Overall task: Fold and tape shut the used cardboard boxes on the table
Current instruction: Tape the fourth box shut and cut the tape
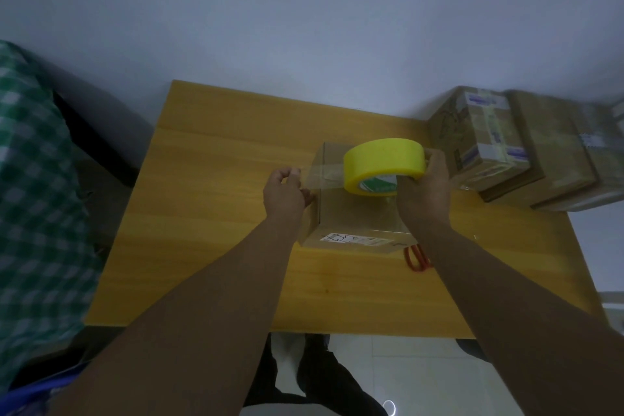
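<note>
Yellow tape roll (pixel 385 162) sits in the right hand (pixel 425 192), whose fingers curl round it, just above the cardboard box (pixel 358 213) in the middle of the surface (pixel 219 246). A clear strip of tape (pixel 326 174) runs from the roll across the box top to the left hand (pixel 285 194), which pinches its loose end at the box's left edge. To do this well, I think the strip should be pulled tight and straight over the line where the flaps meet. Then it should be laid down and rubbed flat, with a bit going down each side. The red scissors (pixel 417 257) lie by the box's near right corner, ready for the cut. More boxes (pixel 489 138), already taped, sit stacked at the far right corner.
</note>
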